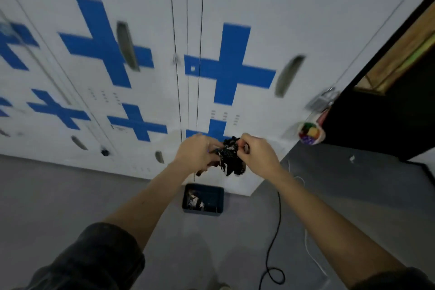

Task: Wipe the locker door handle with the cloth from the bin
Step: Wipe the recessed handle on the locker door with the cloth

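A crumpled black cloth with pale flecks (230, 157) hangs between both hands in front of the white lockers. My left hand (197, 152) grips its left side and my right hand (258, 153) pinches its top right. Directly below, on the grey floor, stands a dark blue bin (220, 198) with more dark fabric inside. Recessed grey handles sit in the locker doors: one on the right door (289, 75), one on the left door (127, 45), and a small one low down (159, 157) just left of my left hand.
The locker doors carry blue tape crosses (231, 67). A padlock (323, 99) and a bag of colourful items (310, 133) hang at the lockers' right edge. A black cable (274, 238) and a white cable (310, 255) run over the floor at right. A dark doorway (386, 110) opens beyond.
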A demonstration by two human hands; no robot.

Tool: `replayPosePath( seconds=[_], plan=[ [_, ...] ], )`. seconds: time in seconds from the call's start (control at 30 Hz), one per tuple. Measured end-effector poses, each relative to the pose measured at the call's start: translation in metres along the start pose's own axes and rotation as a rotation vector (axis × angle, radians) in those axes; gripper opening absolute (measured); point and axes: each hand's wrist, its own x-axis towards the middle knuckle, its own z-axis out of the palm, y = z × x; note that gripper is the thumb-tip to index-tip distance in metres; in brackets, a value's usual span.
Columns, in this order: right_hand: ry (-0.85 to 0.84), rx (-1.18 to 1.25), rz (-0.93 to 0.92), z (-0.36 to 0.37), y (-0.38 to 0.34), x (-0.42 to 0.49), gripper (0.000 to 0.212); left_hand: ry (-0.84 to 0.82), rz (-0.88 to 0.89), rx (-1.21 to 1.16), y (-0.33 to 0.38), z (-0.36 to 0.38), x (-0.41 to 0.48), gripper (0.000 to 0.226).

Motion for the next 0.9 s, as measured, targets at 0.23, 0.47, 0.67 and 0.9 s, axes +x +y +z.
replayPosePath(
  seconds=[0.23, 0.47, 0.67, 0.9],
  plan=[
    [0.257, 0.011, -0.058, -0.187, -0.113, -0.019, 0.016, 0.329, 0.388, 0.19, 0.141, -0.181, -0.041, 0.022],
    [0.483, -0.039, -0.097, -0.307, -0.179, -0.022, 0.021, 0.612, 0.668, 0.204, 0.217, -0.261, -0.056, 0.024],
    [0.609, -0.039, -0.101, -0.346, -0.195, -0.019, 0.016, 0.585, 0.733, 0.064, 0.241, -0.287, -0.054, 0.025],
    [0.752, 0.001, -0.164, -0.377, -0.205, -0.005, 0.015, 0.454, 0.767, -0.086, 0.254, -0.318, -0.029, 0.026]
  ],
)
